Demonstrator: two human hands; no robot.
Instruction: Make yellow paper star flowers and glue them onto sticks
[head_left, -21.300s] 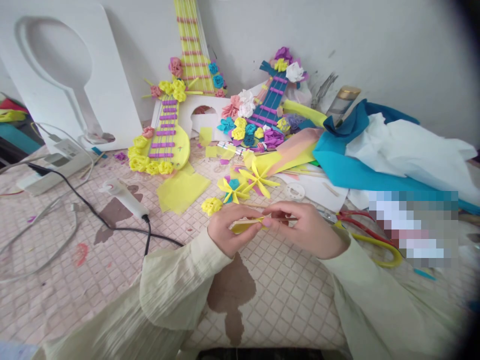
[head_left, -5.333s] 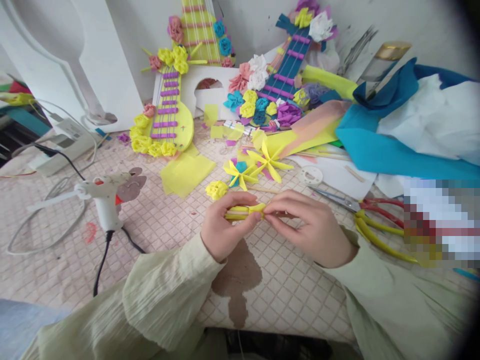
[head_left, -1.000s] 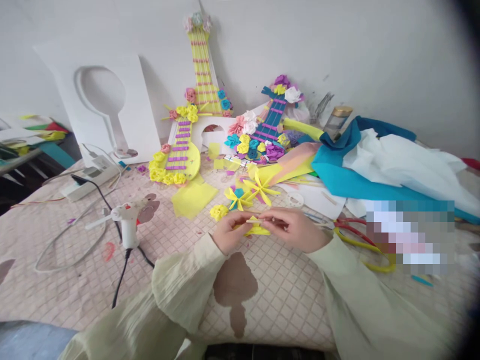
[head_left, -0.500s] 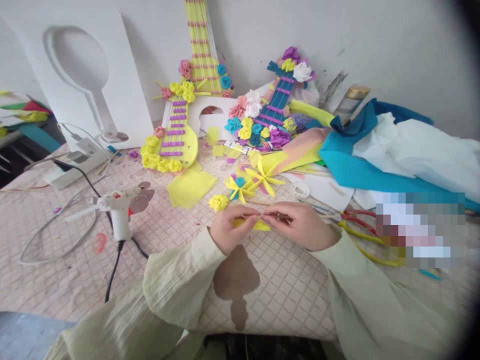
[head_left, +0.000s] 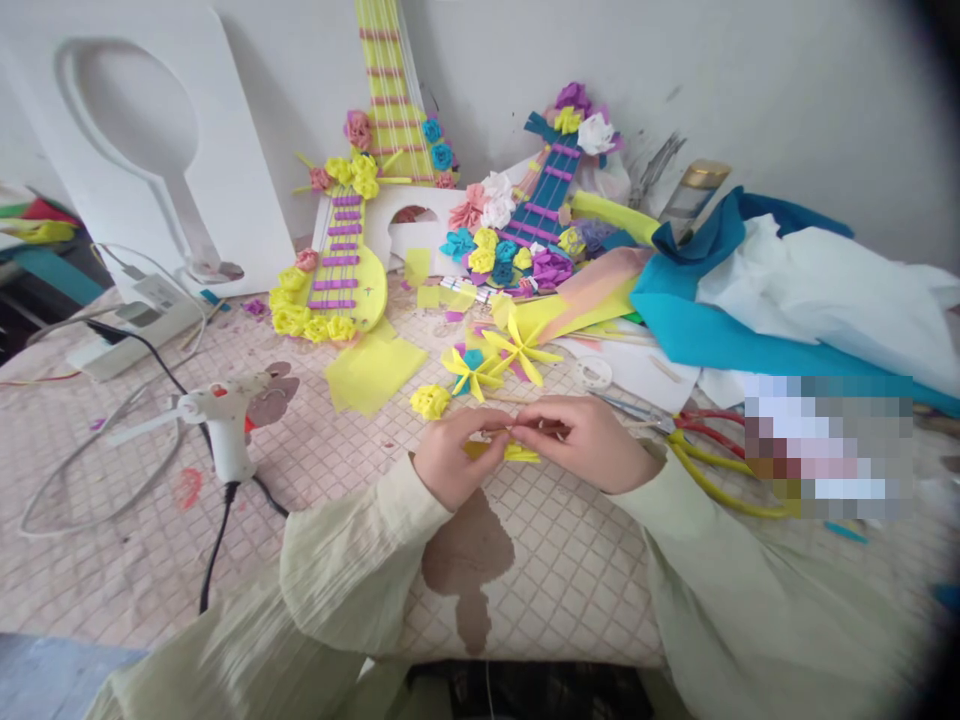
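Observation:
My left hand [head_left: 459,455] and my right hand [head_left: 589,440] meet above the table, both pinching a thin stick [head_left: 498,431] between thumb and fingertips. Strips of yellow paper [head_left: 523,454] show just below and behind the fingers. Right beyond my left hand sits a crumpled yellow paper flower [head_left: 430,402]. Two yellow star-shaped pieces [head_left: 523,348] lie farther back, with a teal flower [head_left: 470,370] by the nearer one. Whatever is inside my curled fingers is hidden.
A white glue gun [head_left: 227,425] with a black cord stands at left. Pliers with red and yellow handles [head_left: 720,455] lie at right. Flower-covered paper instruments [head_left: 341,260] lean at the back, near teal cloth-like sheets [head_left: 690,320]. A dark stain [head_left: 471,560] marks the tablecloth [head_left: 570,580].
The view has shifted slightly, so everything sits a little farther left. My right fingertips have moved closer onto my left ones, and both hands still pinch the stick.

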